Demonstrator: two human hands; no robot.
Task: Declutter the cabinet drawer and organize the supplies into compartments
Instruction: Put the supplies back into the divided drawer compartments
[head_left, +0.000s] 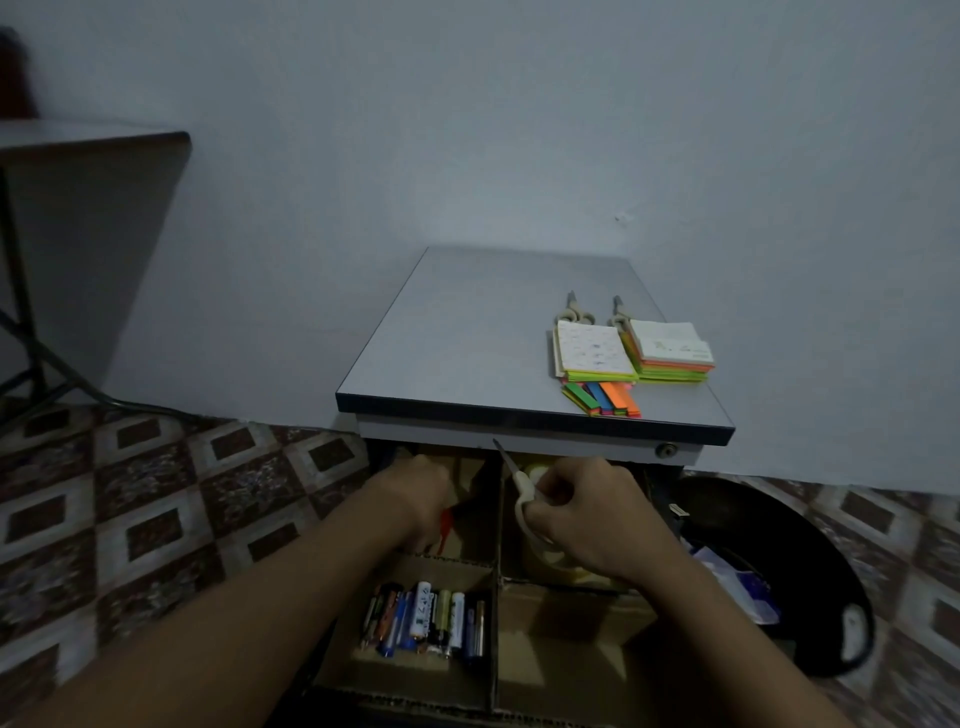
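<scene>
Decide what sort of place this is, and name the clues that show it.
Probably a home or small office room: a small cabinet with sticky notes on top, batteries sorted in its open drawer, and scissors in the right hand.

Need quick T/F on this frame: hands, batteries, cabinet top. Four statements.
1. The right hand grips white-handled scissors. True.
2. Two pads of sticky notes lie on the grey cabinet top. True.
3. The mixed cylindrical batteries lie on the cabinet top. False: they fill the near-left cardboard compartment.
4. The left hand rests empty on the cabinet top. False: it is inside the drawer, fingers curled on a red item.
</scene>
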